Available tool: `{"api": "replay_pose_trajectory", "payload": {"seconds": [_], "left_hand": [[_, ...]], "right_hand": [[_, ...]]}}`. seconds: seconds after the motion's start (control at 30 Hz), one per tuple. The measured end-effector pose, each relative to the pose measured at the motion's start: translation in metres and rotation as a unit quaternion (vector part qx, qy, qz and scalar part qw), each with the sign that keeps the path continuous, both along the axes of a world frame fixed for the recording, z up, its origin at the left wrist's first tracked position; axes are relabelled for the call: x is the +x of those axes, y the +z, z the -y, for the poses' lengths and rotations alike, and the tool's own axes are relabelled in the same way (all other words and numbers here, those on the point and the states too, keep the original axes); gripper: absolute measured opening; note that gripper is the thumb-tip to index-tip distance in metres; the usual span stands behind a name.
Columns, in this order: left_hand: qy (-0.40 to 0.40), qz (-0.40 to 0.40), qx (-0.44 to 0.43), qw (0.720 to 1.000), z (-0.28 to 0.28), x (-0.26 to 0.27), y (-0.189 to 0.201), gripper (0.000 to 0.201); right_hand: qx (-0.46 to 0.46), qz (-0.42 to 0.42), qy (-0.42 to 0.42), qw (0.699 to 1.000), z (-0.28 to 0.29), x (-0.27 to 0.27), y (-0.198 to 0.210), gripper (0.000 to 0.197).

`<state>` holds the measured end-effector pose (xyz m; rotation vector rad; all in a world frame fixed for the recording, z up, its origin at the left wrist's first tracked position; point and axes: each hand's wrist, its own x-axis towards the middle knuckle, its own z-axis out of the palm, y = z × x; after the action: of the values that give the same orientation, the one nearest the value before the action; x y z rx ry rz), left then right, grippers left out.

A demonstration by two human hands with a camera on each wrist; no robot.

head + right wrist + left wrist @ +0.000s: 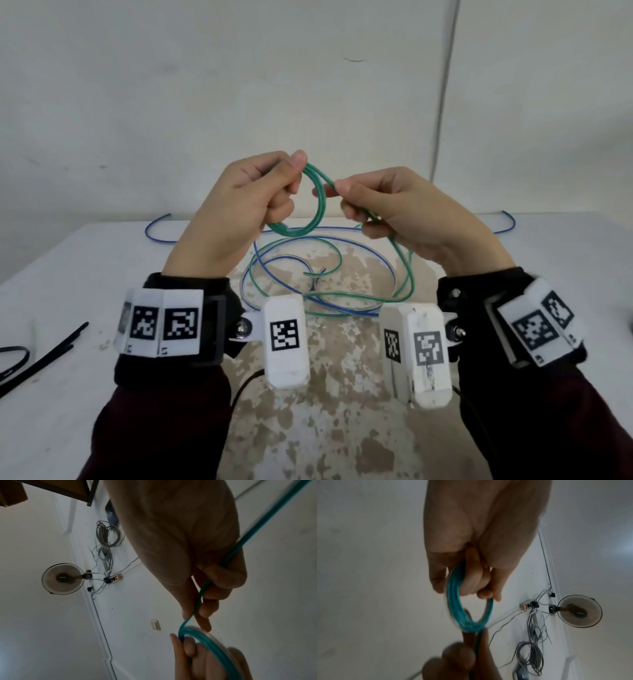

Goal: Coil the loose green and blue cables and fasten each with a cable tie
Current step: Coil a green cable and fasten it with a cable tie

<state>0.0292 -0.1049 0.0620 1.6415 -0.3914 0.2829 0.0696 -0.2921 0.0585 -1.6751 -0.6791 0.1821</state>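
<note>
Above the table my left hand (pixel 274 186) grips a small coil of the green cable (pixel 317 205), several loops hanging from thumb and curled fingers; the left wrist view shows the coil (pixel 453 601) under those fingers. My right hand (pixel 363 209) pinches the loose run of the same green cable (pixel 202 589) just right of the coil, and the strand trails down past the wrist to the table. The rest of the green cable lies in loose loops (pixel 274 270) tangled with the blue cable (pixel 356 245) on the table. Black cable ties (pixel 44 356) lie at the left.
The table (pixel 85 267) has a white top with a worn brown patch in the middle and meets a pale wall. Blue cable ends stick up at the far left (pixel 156 228) and far right (pixel 510 222) edges. A wall fan (pixel 580 611) and power strip show in wrist views.
</note>
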Motion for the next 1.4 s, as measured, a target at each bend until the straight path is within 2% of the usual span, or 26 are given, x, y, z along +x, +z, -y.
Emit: {"api": "replay_pose_trajectory", "payload": {"seconds": [0.17,0.33,0.47,0.6,0.73,0.83,0.93,1.0,1.1,1.2,1.27,1.4], "left_hand": [[0.050,0.025,-0.105,0.993,0.018,0.012,-0.008,0.036],[0.106,0.086,-0.100,0.986,0.027,0.015,-0.011,0.036],[0.132,0.117,-0.081,0.981,0.024,0.017,-0.013,0.037],[0.104,0.085,-0.123,0.983,0.025,0.015,-0.011,0.036],[0.086,0.056,-0.122,0.987,0.025,0.016,-0.012,0.037],[0.025,0.006,-0.120,0.992,0.024,0.014,-0.011,0.035],[-0.060,-0.056,-0.081,0.993,0.017,0.010,-0.008,0.034],[-0.085,-0.076,-0.039,0.993,0.012,0.008,-0.008,0.035],[-0.065,-0.054,-0.007,0.996,0.011,0.007,-0.009,0.035],[-0.010,-0.007,-0.033,0.999,0.016,0.010,-0.010,0.035],[0.011,-0.004,-0.059,0.998,0.019,0.011,-0.009,0.036],[-0.045,-0.056,-0.062,0.996,0.020,0.009,-0.008,0.037]], "right_hand": [[0.090,-0.140,0.063,0.984,-0.018,-0.003,-0.008,0.030],[0.160,-0.148,0.022,0.976,-0.022,-0.001,-0.007,0.029],[0.149,-0.165,0.039,0.974,-0.022,-0.001,-0.007,0.029],[0.139,-0.134,0.043,0.980,-0.029,-0.002,-0.010,0.032],[0.160,-0.144,0.050,0.975,-0.031,-0.004,-0.009,0.034],[0.166,-0.138,0.034,0.976,-0.026,-0.001,-0.007,0.034],[0.148,-0.114,0.031,0.982,-0.018,0.001,-0.005,0.035],[0.101,-0.081,0.022,0.991,-0.015,0.003,-0.006,0.035],[0.083,-0.057,0.016,0.995,-0.017,0.001,-0.007,0.035],[0.131,-0.098,0.032,0.986,-0.022,-0.003,-0.005,0.040],[0.150,-0.114,0.048,0.981,-0.023,-0.003,-0.003,0.041],[0.134,-0.097,0.036,0.986,-0.021,-0.003,-0.003,0.040]]}}
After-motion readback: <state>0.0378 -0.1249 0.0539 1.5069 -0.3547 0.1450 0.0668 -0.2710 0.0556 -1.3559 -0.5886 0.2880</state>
